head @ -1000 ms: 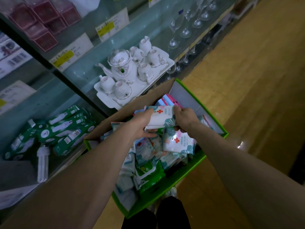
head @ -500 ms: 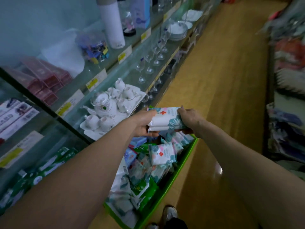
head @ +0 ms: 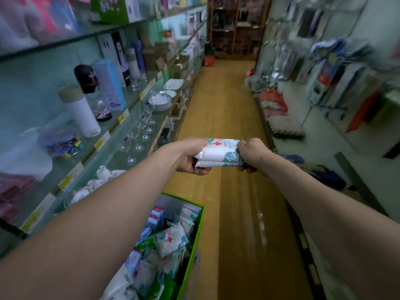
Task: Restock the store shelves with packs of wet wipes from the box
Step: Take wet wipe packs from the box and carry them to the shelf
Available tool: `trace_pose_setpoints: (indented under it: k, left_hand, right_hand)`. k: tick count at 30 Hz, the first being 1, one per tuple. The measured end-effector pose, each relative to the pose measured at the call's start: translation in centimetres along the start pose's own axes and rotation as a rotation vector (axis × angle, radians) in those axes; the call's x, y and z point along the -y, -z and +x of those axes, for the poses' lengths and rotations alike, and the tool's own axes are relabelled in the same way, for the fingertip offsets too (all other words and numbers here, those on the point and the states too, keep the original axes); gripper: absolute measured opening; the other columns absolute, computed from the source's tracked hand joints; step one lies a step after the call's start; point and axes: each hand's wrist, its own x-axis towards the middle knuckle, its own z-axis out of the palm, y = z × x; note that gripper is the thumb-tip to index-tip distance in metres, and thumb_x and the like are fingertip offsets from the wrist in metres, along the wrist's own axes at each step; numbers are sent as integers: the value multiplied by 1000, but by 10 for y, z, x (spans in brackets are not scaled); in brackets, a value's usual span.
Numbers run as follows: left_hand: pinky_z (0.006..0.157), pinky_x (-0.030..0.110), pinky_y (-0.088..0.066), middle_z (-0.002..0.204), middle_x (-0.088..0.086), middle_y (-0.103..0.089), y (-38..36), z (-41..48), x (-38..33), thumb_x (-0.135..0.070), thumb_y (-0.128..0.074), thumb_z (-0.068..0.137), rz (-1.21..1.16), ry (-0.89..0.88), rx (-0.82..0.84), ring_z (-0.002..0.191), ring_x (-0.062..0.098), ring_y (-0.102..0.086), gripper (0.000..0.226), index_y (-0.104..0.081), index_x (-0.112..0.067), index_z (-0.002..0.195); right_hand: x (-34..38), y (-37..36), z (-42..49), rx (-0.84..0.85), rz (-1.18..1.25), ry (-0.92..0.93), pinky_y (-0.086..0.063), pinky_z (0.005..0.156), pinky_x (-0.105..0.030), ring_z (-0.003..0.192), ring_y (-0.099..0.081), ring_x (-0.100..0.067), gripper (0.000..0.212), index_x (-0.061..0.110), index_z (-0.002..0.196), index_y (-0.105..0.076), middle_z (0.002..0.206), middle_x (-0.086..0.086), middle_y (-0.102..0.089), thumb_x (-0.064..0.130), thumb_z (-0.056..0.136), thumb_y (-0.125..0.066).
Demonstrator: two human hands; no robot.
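Observation:
Both hands hold a stack of wet wipe packs point(head: 218, 153), white with a red cross and teal leaf print, out in front of me above the aisle floor. My left hand point(head: 190, 158) grips the stack's left end. My right hand point(head: 251, 153) grips its right end, fingers curled round it. Below, at the bottom centre, stands the green cardboard box point(head: 194, 241), filled with several more wipe packs point(head: 171, 241) in mixed colours.
Glass shelves point(head: 121, 135) run along the left with wine glasses point(head: 147, 118), a white flask point(head: 81, 111), plates point(head: 162, 100) and a white tea set point(head: 95, 182). Goods line the right side point(head: 281, 118). The wooden aisle floor point(head: 225, 118) stretches ahead to a red bin point(head: 208, 61).
Both hands have lifted the stack of packs up out of the box and forward. My view has swung up from the box to look down the aisle.

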Motion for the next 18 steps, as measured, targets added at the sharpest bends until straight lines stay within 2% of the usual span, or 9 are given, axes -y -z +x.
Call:
trace_pose_setpoints:
  k: [3,6,10,13,16,18]
  left_hand:
    - [45,21,-48,55,4,-59,-38,-13,-43,-22,-37,100,87,-62,55,42,15,-54,27,-54,-13,81]
    - [48,22,-48,56,5,-59,-84,-27,-84,-21,-38,99,165,-141,104,47,16,-53,26,-55,-13,81]
    - [52,28,-47,60,5,-59,-148,-45,-132,-22,-38,99,221,-231,189,49,17,-54,24,-55,-12,86]
    - [47,25,-47,61,6,-60,-198,-59,-167,-22,-38,100,266,-291,262,48,16,-54,22,-55,-11,93]
    - [46,23,-49,76,9,-60,-247,-71,-201,-23,-40,100,285,-338,311,58,18,-55,21,-56,-10,104]
    - [56,29,-53,91,12,-62,-278,-78,-221,-25,-42,99,301,-363,351,75,21,-60,28,-57,-9,116]
  right_hand:
    - [0,58,-20,-102,-7,4,-35,41,-23,47,-53,-20,36,1,106,-51,62,-13,-59,29,103,-28]
    - [-5,120,-42,-191,-57,24,-36,37,-19,45,-51,-16,33,0,113,-53,63,-10,-58,22,103,-30]
    - [-22,202,-71,-291,-31,76,-41,47,-25,51,-49,-17,36,-10,117,-56,64,-8,-51,15,101,-34]
    - [-34,260,-91,-383,-14,71,-40,45,-24,49,-48,-16,36,-9,118,-56,65,-8,-51,14,100,-35]
    - [-44,314,-108,-469,19,-23,-35,38,-20,43,-52,-16,35,-4,116,-52,66,-14,-61,21,101,-33]
    - [-52,348,-121,-514,26,-34,-34,37,-22,47,-52,-19,34,-5,113,-52,70,-16,-66,20,100,-34]
